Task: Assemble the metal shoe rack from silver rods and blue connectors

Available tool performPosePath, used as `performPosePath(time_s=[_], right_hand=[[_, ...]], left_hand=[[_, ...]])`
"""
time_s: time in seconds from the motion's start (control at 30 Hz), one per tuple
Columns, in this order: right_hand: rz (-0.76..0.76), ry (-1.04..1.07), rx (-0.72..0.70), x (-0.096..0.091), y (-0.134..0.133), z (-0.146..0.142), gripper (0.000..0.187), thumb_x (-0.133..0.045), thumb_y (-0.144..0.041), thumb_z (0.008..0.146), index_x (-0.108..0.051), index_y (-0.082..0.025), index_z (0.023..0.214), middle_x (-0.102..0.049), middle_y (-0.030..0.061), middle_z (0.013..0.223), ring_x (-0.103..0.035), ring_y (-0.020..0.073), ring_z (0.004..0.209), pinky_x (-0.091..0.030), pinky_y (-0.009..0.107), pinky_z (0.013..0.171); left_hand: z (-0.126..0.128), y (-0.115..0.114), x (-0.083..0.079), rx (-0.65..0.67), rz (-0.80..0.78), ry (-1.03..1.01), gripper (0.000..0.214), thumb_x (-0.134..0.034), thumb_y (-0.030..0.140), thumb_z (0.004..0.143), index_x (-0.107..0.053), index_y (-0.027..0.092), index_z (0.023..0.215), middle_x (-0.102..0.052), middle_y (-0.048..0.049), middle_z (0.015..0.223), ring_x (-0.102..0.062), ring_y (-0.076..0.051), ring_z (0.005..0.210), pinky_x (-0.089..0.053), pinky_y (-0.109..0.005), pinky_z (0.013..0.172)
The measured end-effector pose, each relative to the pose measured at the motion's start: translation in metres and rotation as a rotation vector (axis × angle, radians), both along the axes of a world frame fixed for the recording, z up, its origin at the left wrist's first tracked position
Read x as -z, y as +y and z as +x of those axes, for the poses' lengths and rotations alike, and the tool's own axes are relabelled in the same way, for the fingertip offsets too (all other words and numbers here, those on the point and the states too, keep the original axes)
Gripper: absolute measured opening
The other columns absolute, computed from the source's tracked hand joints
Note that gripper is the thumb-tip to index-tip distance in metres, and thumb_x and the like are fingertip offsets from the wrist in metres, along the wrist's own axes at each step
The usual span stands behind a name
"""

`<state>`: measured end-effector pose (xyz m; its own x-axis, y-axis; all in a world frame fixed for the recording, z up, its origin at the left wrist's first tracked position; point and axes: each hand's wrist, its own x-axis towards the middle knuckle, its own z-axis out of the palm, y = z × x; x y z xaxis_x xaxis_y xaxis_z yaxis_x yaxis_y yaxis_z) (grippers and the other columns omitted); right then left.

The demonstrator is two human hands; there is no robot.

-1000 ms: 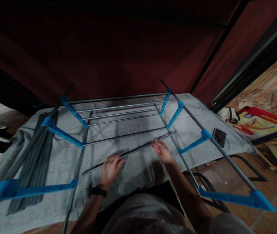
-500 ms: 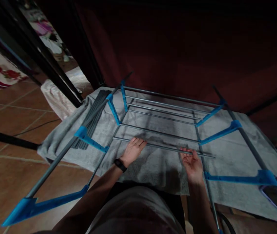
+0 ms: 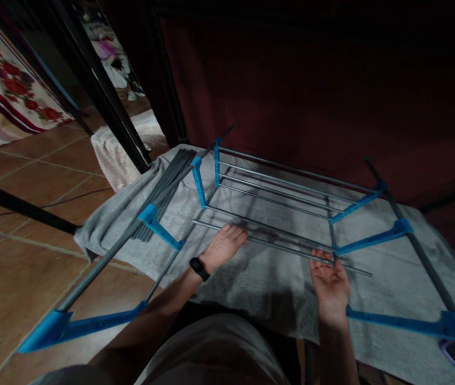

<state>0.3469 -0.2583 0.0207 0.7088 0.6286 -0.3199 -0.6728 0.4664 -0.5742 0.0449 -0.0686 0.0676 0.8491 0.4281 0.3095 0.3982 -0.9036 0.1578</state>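
My left hand [image 3: 223,246] lay palm down, fingers almost straight and resting on top of a thin metal rod [image 3: 283,247], not closed around it. My right hand [image 3: 329,280] was turned palm up, fingers loosely curled, with the same rod lying across the fingertips. The rod ran from near left to right over a grey towel [image 3: 251,280], just on the near side of the rack's [image 3: 163,231] last rung. The rack, grey bars with blue brackets, stood on the towel. A bundle of dark rods [image 3: 169,182] lay at the towel's far left edge. Brown floor tiles [image 3: 30,224] spread to the left, a dark red curtain [image 3: 291,96] hung behind, and a flowered cloth [image 3: 6,91] showed at the far left
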Motion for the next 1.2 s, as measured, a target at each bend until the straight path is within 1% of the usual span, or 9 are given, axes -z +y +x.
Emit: performPosePath(time_s=[0.13, 0.27, 0.4, 0.5, 0.7, 0.8, 0.93, 1.07, 1.2], right_hand=[[-0.063, -0.037, -0.014, -0.005, 0.011, -0.006, 0.002, -0.067, -0.023, 0.087, -0.067, -0.025, 0.085, -0.075, -0.0003, 0.089, -0.074, 0.0142, 0.094, -0.061, 0.036, 0.100], [-0.133, -0.067, -0.012, -0.006, 0.022, -0.014, 0.012, -0.078, -0.028, 0.084, -0.067, -0.026, 0.083, -0.074, -0.0034, 0.083, -0.074, 0.0133, 0.086, -0.062, 0.030, 0.093], [-0.073, -0.020, 0.040, -0.008, 0.026, -0.018, 0.014, -0.079, -0.029, 0.085, -0.066, -0.026, 0.080, -0.073, -0.0042, 0.079, -0.072, 0.0136, 0.081, -0.062, 0.030, 0.092], [-0.006, 0.009, 0.047, -0.013, 0.025, -0.019, 0.010, -0.077, -0.024, 0.085, -0.068, -0.025, 0.081, -0.074, -0.0036, 0.081, -0.073, 0.0140, 0.085, -0.061, 0.032, 0.097], [0.022, -0.064, -0.002, -0.030, 0.029, -0.019, 0.007, -0.078, -0.023, 0.084, -0.072, -0.024, 0.088, -0.078, 0.0000, 0.093, -0.074, 0.0163, 0.097, -0.058, 0.035, 0.103], [-0.007, -0.141, -0.045, -0.037, 0.034, -0.019, 0.015, -0.082, -0.029, 0.083, -0.072, -0.022, 0.091, -0.080, 0.0023, 0.095, -0.075, 0.0170, 0.094, -0.060, 0.033, 0.097], [-0.039, -0.196, -0.044, -0.042, 0.040, -0.019, 0.023, -0.088, -0.033, 0.078, -0.070, -0.022, 0.084, -0.079, 0.0017, 0.087, -0.075, 0.0176, 0.086, -0.062, 0.032, 0.085], [-0.027, -0.210, -0.024, -0.039, 0.044, -0.021, 0.024, -0.088, -0.035, 0.078, -0.069, -0.022, 0.083, -0.078, 0.0020, 0.085, -0.074, 0.0163, 0.083, -0.061, 0.028, 0.080], [-0.035, -0.147, -0.022, -0.024, 0.040, -0.025, 0.016, -0.083, -0.028, 0.082, -0.069, -0.021, 0.083, -0.078, 0.0017, 0.086, -0.074, 0.0150, 0.085, -0.061, 0.027, 0.084]], left_hand=[[-0.007, 0.003, 0.008, -0.032, -0.030, -0.032, 0.038, -0.041, 0.041, 0.109, -0.068, 0.019, 0.124, -0.069, -0.0095, 0.102, -0.063, -0.024, 0.095, -0.046, -0.040, 0.089], [-0.010, 0.010, 0.019, -0.063, -0.037, -0.066, 0.038, -0.039, 0.042, 0.109, -0.072, 0.023, 0.110, -0.072, -0.0079, 0.097, -0.066, -0.024, 0.091, -0.048, -0.039, 0.087], [-0.008, 0.015, 0.032, -0.026, -0.013, -0.085, 0.041, -0.036, 0.042, 0.108, -0.072, 0.023, 0.107, -0.076, -0.0077, 0.097, -0.069, -0.025, 0.089, -0.051, -0.040, 0.085], [-0.007, 0.016, 0.038, -0.015, -0.003, -0.105, 0.043, -0.035, 0.043, 0.108, -0.072, 0.023, 0.103, -0.077, -0.0086, 0.093, -0.071, -0.027, 0.086, -0.053, -0.041, 0.082], [-0.012, 0.026, 0.036, -0.013, 0.053, -0.174, 0.038, -0.039, 0.049, 0.105, -0.069, 0.026, 0.106, -0.078, -0.0069, 0.099, -0.072, -0.027, 0.086, -0.056, -0.041, 0.080], [-0.015, 0.034, 0.031, -0.021, 0.131, -0.221, 0.035, -0.041, 0.049, 0.105, -0.068, 0.026, 0.105, -0.077, -0.0064, 0.094, -0.071, -0.027, 0.082, -0.053, -0.040, 0.077], [-0.016, 0.039, 0.029, -0.011, 0.154, -0.175, 0.037, -0.038, 0.044, 0.106, -0.068, 0.023, 0.099, -0.075, -0.0081, 0.092, -0.070, -0.028, 0.084, -0.051, -0.040, 0.078], [-0.015, 0.037, 0.035, -0.031, 0.106, -0.113, 0.041, -0.037, 0.044, 0.107, -0.069, 0.020, 0.099, -0.075, -0.0109, 0.095, -0.070, -0.028, 0.087, -0.051, -0.041, 0.082], [-0.012, 0.030, 0.043, -0.035, 0.036, -0.062, 0.042, -0.036, 0.043, 0.107, -0.071, 0.020, 0.107, -0.077, -0.0105, 0.100, -0.072, -0.028, 0.090, -0.052, -0.041, 0.086]])
